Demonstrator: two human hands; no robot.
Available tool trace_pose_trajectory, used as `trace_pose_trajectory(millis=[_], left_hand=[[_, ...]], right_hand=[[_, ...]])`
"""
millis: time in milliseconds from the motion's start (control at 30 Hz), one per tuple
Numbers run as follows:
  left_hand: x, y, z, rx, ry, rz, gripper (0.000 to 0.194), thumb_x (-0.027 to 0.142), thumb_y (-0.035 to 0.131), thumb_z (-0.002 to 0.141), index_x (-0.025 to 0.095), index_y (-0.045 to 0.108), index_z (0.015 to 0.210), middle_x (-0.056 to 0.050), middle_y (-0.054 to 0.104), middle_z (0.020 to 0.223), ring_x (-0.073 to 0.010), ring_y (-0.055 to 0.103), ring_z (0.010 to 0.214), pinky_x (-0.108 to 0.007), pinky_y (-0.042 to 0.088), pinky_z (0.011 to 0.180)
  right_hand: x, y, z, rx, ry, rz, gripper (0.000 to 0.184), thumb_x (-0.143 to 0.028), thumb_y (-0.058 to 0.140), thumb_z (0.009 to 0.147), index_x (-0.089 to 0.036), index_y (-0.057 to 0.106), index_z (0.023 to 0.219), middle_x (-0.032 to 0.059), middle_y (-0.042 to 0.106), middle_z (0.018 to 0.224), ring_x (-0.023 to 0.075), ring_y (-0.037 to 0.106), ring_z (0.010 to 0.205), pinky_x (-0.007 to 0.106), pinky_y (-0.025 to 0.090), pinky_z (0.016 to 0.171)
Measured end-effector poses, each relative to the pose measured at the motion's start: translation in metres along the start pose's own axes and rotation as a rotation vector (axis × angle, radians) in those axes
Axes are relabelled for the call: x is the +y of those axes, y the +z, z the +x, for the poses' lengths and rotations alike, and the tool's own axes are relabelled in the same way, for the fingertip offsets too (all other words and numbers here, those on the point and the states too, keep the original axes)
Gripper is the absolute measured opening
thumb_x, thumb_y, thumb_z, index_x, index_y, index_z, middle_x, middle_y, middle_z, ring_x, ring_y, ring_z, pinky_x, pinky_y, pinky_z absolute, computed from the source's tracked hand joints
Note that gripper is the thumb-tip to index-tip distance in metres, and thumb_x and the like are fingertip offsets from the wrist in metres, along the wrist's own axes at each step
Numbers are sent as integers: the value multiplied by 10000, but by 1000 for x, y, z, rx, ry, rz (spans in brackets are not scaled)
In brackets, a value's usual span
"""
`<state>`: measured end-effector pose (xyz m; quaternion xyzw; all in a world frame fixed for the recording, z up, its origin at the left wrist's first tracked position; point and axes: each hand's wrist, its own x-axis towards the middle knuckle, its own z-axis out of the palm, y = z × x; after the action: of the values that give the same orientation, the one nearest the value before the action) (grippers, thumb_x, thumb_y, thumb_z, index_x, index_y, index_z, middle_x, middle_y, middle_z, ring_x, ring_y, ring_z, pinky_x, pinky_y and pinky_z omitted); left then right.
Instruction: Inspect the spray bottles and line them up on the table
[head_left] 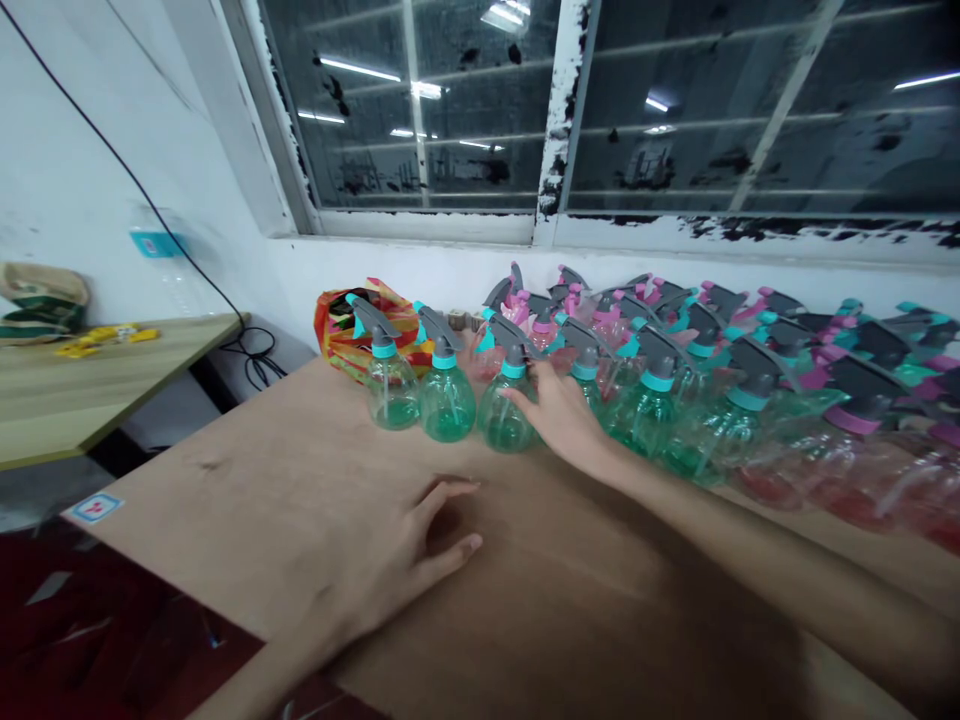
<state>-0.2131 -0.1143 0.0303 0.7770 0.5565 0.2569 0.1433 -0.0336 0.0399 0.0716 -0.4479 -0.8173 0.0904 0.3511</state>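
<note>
My right hand [559, 410] is at a spray bottle [506, 415] with a grey head, a turquoise collar and green liquid inside. The thumb lies across the front just below the collar, while the fingers go behind its right side and are partly hidden. Two similar green bottles, the near one [448, 405] and the far left one [393, 393], stand upright to its left. Over the brown tabletop [300, 480], my left hand [416, 545] is empty, its fingers bent and apart from the thumb.
Several green bottles [652, 415] and pink bottles [847, 470] crowd the right side below the window [420, 110]. Behind the left bottles lies a red-orange plastic bag [334, 335]. A second table [150, 375] at left bears yellow items [105, 340]; a black cable [259, 350] hangs beside it.
</note>
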Motion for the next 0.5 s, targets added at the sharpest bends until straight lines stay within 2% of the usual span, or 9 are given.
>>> trace_pose_trajectory(millis=[167,300,367,433,500], left_hand=[[1,2,2,-26,-14,19,379,389,527,902,300,441,1260,-32,529,1243,-250,513,1117,-444,406,962],[6,0,4,-50,-17,26,388,372,542,887,309,446,1257,-24,532,1243,-252,511,1122,-434,403,965],[9,0,4,-56,-25,38,389,368,546,878,311,452,1251,-22,540,1234,-256,520,1112,-436,405,960],[10,0,5,-63,-48,56,390,378,546,872,307,458,1245,-26,553,1214,-260,538,1084,-444,415,944],[10,3,8,-71,-63,83,392,391,552,864,300,469,1236,-31,563,1196,-265,548,1066,-453,419,933]], right_hand=[[-1,4,0,30,9,61,525,-372,565,842,-26,482,1228,220,661,1058,363,637,944,479,485,780],[2,-4,-12,46,5,137,654,-484,621,776,-89,474,1276,161,615,1211,303,582,1096,417,469,906],[7,-17,-22,29,14,162,564,-504,616,772,-151,554,1208,108,654,1165,264,614,1052,387,481,903],[15,-34,-32,-4,43,172,395,-500,608,778,-196,658,1024,63,725,980,240,676,896,373,526,809],[26,-50,-40,-10,83,164,287,-471,602,790,-217,685,893,38,736,873,226,693,794,368,540,740]])
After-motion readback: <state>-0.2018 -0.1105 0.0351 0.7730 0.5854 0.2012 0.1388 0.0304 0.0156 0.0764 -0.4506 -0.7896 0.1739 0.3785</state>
